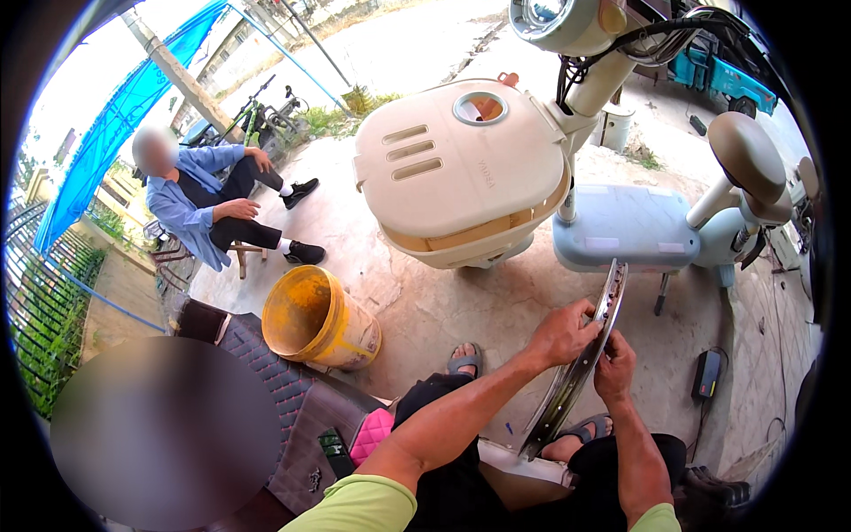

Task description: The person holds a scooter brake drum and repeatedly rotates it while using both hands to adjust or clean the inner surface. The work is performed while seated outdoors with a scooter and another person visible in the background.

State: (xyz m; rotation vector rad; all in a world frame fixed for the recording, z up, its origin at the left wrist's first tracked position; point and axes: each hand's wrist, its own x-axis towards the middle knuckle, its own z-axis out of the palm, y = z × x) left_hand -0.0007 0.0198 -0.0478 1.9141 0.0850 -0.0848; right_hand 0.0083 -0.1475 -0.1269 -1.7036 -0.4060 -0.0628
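Observation:
A shiny metal wheel rim (568,395), with small holes along its band, stands tilted on edge between my legs. My left hand (564,337) is closed on its upper part from the left, with thumb and fingers at the band. On the other side, my right hand (615,365) has its fingers bent against the rim a little lower. Whether a small part sits between the right fingertips is hidden. The rim's lower end reaches a white piece (525,464) near my right foot.
Ahead stands an electric scooter with a beige lidded basket (461,191) and grey-blue footboard (625,226). A yellow bucket (355,330) is left of my foot. A person (199,199) sits beyond it. A phone (336,452) lies on the quilted seat; a black charger (706,373) lies right.

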